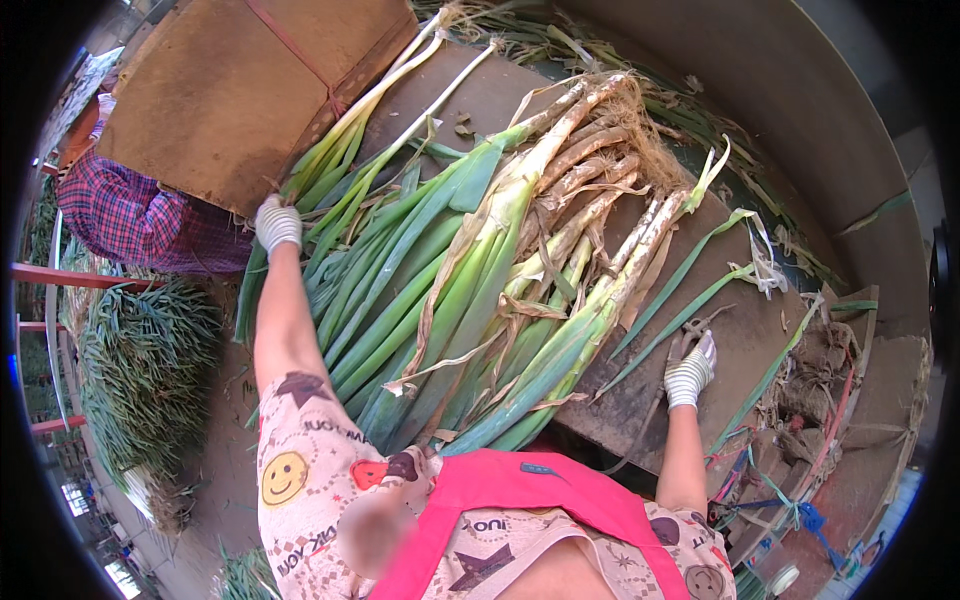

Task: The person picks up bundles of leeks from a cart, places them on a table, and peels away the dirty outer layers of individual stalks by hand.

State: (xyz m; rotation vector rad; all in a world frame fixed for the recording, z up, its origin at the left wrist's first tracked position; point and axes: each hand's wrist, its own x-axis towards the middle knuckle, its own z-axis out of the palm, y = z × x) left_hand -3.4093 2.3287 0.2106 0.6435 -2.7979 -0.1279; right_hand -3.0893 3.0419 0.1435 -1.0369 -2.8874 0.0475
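A pile of large Welsh onions (465, 300) lies before me, with brown, soil-stained stalks and shaggy roots at the upper right. Leaves spread towards my body. Left of the pile are a few cleaned onions (367, 105) with pale, thin stalks. My left hand (278, 223), in a striped white glove, is at the leaf end of these cleaned onions, beside the board's lower corner. Its fingertips are partly hidden, so its hold is unclear. My right hand (690, 373), gloved alike, grips a grey air blow gun (684, 337) with a hose, right of the pile.
A brown board (240, 90) tied with red cord stands at the upper left. Beside it is a person in a checked shirt (150, 217). A big onion bundle (146, 375) lies at the left. A curved panel (810, 120) borders the leaf scraps (780, 217). Blue rope (814, 517) hangs lower right.
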